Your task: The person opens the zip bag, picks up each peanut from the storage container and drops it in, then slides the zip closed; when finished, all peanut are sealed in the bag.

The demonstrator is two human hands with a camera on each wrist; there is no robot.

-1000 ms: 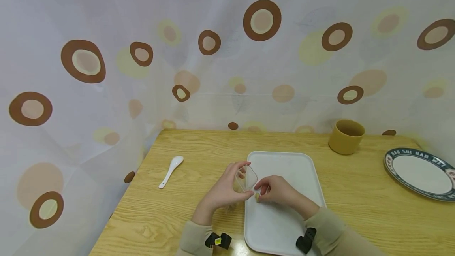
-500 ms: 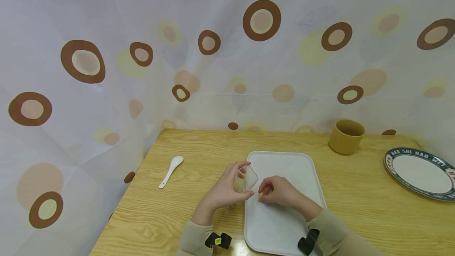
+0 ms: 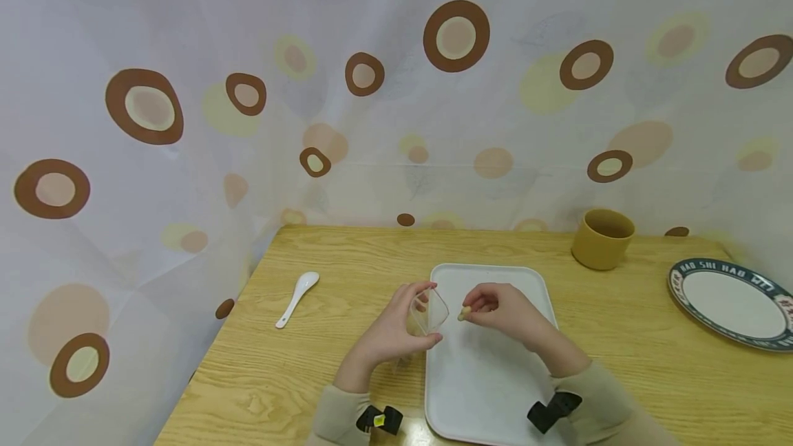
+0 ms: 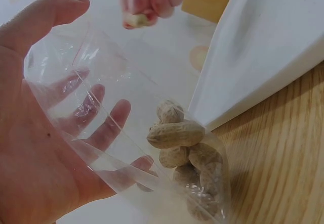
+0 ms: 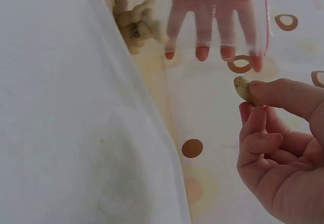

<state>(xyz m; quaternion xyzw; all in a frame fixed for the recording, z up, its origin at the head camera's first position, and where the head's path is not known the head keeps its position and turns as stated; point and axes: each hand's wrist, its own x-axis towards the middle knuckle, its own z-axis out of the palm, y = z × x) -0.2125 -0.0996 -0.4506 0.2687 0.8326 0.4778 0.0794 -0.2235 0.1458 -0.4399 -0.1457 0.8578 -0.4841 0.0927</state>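
My left hand [image 3: 396,325] holds a clear zip bag [image 3: 431,312], thumb and fingers spread around its mouth at the tray's left edge. Several unshelled peanuts [image 4: 177,134] sit in the bag's bottom in the left wrist view. Through the thin plastic, the left fingers [image 5: 203,32] show in the right wrist view. My right hand [image 3: 504,308] pinches a single peanut [image 5: 243,88] between thumb and fingertips. That peanut is just right of the bag's mouth, above the white tray [image 3: 483,384].
On the wooden table [image 3: 347,253], a white spoon [image 3: 299,298] lies at the left. A yellow mug [image 3: 603,243] stands at the back right, and an oval plate [image 3: 731,301] with a dark patterned rim lies at the far right. A patterned curtain [image 3: 396,102] hangs behind.
My right hand, pinching the peanut, has moved right and up, away from the bag's mouth. The left hand and the bag have stayed in place.
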